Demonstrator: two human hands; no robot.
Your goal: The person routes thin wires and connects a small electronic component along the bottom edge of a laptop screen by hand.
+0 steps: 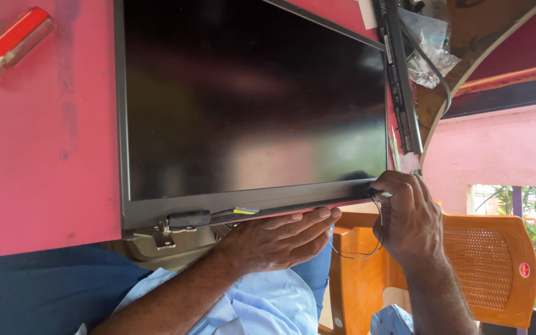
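Note:
A laptop screen assembly with a dark glossy panel and grey bezel lies on a red table, its hinge edge hanging over the near edge. My left hand lies flat under that bottom edge and supports it. My right hand pinches the lower right corner of the screen, where a thin black cable loops down. A metal hinge bracket and a black cable connector show at the lower left of the bezel.
A red-handled screwdriver lies at the table's far left. A long black battery bar and a crumpled clear plastic bag sit to the right of the screen. An orange plastic chair stands beside my right hand.

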